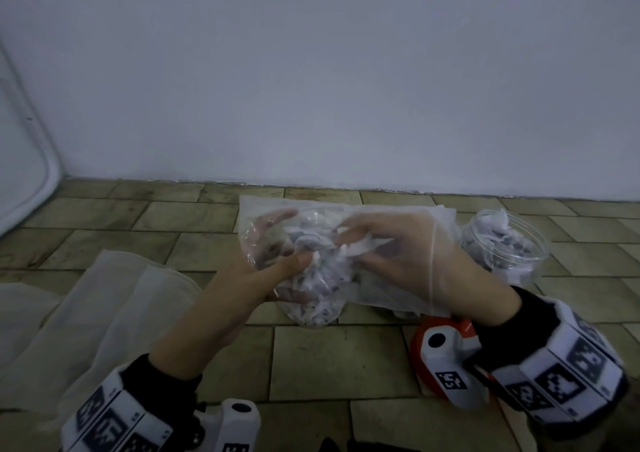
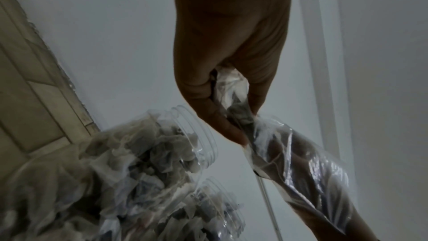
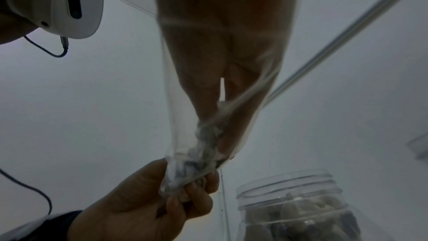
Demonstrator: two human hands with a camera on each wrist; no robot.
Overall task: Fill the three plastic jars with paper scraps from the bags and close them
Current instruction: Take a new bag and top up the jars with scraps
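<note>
Pinching paper scraps (image 1: 346,249), right hand (image 1: 408,261) inside bag (image 1: 440,289)

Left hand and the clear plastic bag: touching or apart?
Touching. In the right wrist view the left hand pinches the scrap-filled end of the clear plastic bag between thumb and curled fingers; the head view agrees.

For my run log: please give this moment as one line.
right hand inside bag, gripping scraps | left hand holds bag | jar open

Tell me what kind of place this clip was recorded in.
Probably a plain room at home, with the person working low on the floor: stone-look floor tiles meet a bare pale wall, and a white rounded panel, maybe an appliance or door, stands at left.
</note>
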